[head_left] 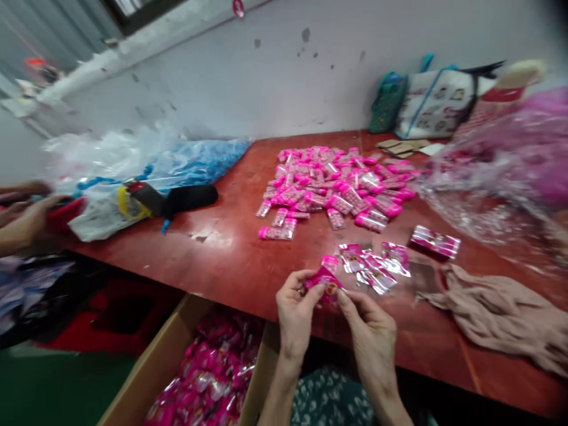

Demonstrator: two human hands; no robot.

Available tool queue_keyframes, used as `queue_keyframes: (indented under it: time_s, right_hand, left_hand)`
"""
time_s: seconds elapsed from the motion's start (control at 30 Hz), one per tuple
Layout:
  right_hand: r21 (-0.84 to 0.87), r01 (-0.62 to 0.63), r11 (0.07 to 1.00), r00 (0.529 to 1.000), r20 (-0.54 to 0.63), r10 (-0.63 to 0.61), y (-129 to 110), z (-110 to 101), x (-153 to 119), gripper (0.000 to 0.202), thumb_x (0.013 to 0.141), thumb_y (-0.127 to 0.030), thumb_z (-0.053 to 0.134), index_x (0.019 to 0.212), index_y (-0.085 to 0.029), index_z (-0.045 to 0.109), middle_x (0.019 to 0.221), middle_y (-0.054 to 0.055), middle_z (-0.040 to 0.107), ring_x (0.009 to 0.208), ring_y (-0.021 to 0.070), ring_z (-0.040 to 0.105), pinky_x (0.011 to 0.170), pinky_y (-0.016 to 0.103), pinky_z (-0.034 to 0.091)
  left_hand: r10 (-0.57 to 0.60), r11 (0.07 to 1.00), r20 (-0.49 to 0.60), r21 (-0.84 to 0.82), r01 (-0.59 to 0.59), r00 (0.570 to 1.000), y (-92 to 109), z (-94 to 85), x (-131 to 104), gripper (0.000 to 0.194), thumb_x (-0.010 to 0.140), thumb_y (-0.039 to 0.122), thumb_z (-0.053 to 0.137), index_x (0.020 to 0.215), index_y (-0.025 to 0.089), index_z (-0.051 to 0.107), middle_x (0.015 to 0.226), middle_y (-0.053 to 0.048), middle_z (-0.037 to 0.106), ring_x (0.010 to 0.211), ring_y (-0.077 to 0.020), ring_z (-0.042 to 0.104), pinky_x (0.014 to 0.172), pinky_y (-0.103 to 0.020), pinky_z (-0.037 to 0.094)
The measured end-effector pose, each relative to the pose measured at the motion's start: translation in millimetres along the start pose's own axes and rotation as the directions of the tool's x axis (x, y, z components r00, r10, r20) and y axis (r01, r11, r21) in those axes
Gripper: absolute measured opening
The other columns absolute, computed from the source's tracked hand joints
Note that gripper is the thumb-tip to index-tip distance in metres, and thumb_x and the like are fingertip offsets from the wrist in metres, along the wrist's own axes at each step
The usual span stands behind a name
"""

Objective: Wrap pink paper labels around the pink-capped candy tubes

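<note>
Both hands meet over the table's front edge, closed around a small pink-capped bottle point(329, 261) partly covered by a shiny pink printed wrapper point(331, 288). My left hand point(296, 310) grips it from the left side, and my right hand point(371, 328) pinches the wrapper's lower right edge. Just beyond my fingers lie several flat pink-and-silver wrappers point(376, 269), with a stack of wrappers point(435, 241) to their right. Farther back is a large heap of clear bottles point(350, 198) with pink caps and small pink pieces inside.
An open cardboard box point(153, 355) of wrapped pink pieces stands below the table point(235, 260) at left. A crumpled beige cloth point(501, 313) lies right. Plastic bags point(208, 160) and a black-handled tool point(189, 201) are left, near another person's hands point(29, 222).
</note>
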State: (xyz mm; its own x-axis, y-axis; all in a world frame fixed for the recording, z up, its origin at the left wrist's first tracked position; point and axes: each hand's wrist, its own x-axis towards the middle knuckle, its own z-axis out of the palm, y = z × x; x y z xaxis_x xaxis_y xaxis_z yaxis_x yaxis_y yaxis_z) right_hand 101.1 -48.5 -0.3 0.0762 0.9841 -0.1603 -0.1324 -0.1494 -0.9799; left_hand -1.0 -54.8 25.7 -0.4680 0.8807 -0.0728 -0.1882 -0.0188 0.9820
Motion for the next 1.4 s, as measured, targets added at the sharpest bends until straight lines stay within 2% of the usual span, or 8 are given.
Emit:
queue_keyframes:
  time_s: [0.1,0.23,0.4,0.6,0.73,0.87,1.17,1.4]
  right_hand:
    - [-0.048,0.075,0.996,0.997,0.012,-0.074,1.1,4.5,-2.6,0.022,0.08,-0.037,0.058,0.078,-0.016,0.064,0.072,0.002,0.062,0.069,0.0159,0.056,0.065,0.028,0.046]
    - [-0.075,0.118,0.99,0.993,-0.015,-0.119,2.0,9.2,-2.9,0.022,0.082,-0.037,0.056,0.076,-0.016,0.062,0.073,0.002,0.059,0.068,0.0153,0.054,0.063,0.027,0.045]
    - [-0.092,0.168,0.982,0.986,-0.005,-0.169,-4.4,10.1,-0.2,0.02,0.083,-0.033,0.056,0.076,-0.016,0.064,0.073,0.002,0.058,0.068,0.0147,0.054,0.063,0.026,0.044]
    - [-0.111,0.264,0.958,0.964,0.012,-0.264,-7.8,8.0,5.9,0.014,0.082,-0.027,0.058,0.077,-0.019,0.069,0.075,0.003,0.057,0.072,0.016,0.053,0.065,0.027,0.044]
    - [-0.114,0.274,0.955,0.962,0.047,-0.27,-7.5,7.0,8.1,0.015,0.083,-0.025,0.056,0.08,-0.02,0.069,0.075,0.002,0.055,0.071,0.0155,0.053,0.064,0.027,0.044]
    - [-0.089,0.217,0.972,0.976,0.041,-0.214,-5.3,5.8,9.9,0.017,0.084,-0.027,0.056,0.076,-0.018,0.068,0.073,0.002,0.055,0.068,0.0144,0.054,0.063,0.026,0.045]
    - [-0.09,0.224,0.971,0.975,0.002,-0.224,-2.3,1.4,17.0,0.013,0.079,-0.028,0.061,0.073,-0.02,0.07,0.083,0.005,0.062,0.09,0.0202,0.057,0.078,0.031,0.045]
    - [-0.124,0.252,0.96,0.967,0.062,-0.246,-8.4,-3.3,20.8,0.018,0.083,-0.027,0.056,0.071,-0.021,0.067,0.09,0.006,0.066,0.103,0.0227,0.053,0.09,0.037,0.04]
  left_hand:
    - [-0.009,1.0,0.027,-0.02,0.01,1.0,-1.0,-4.6,3.6,0.022,0.071,0.02,0.068,0.092,0.015,0.06,0.078,-0.003,0.067,0.061,-0.0098,0.059,0.05,-0.017,0.045]
    - [-0.013,1.0,0.038,-0.022,0.014,0.999,-0.8,-7.2,8.1,0.029,0.07,0.02,0.069,0.097,0.017,0.059,0.079,-0.002,0.068,0.058,-0.0091,0.059,0.05,-0.017,0.046]
    - [0.001,1.0,-0.036,0.017,-0.001,0.999,-5.0,-12.1,8.3,0.013,0.071,0.022,0.069,0.08,0.015,0.062,0.069,0.001,0.065,0.057,-0.009,0.058,0.045,-0.015,0.044]
    - [0.008,0.999,-0.088,0.044,-0.004,0.996,-11.0,-12.5,10.5,0.016,0.068,0.022,0.07,0.081,0.015,0.062,0.068,0.001,0.066,0.058,-0.0106,0.06,0.049,-0.017,0.047]
    - [0.017,0.998,-0.128,0.054,-0.01,0.992,-13.4,-11.2,11.8,0.017,0.066,0.022,0.072,0.076,0.014,0.062,0.061,0.003,0.063,0.047,-0.0081,0.055,0.04,-0.015,0.042]
    - [0.021,0.999,-0.161,0.047,-0.013,0.987,-18.6,-9.2,11.0,0.016,0.066,0.024,0.071,0.07,0.015,0.059,0.055,0.005,0.059,0.038,-0.006,0.051,0.036,-0.015,0.038]
    - [0.081,0.992,-0.154,0.11,-0.064,0.985,-22.1,-2.7,11.4,0.013,0.07,0.025,0.068,0.071,0.015,0.059,0.054,0.004,0.058,0.042,-0.0081,0.052,0.043,-0.017,0.042]
    - [0.194,0.976,-0.199,0.137,-0.169,0.96,-24.6,-7.0,15.4,0.009,0.068,0.023,0.071,0.07,0.016,0.065,0.069,0.0,0.063,0.065,-0.0128,0.058,0.062,-0.021,0.047]
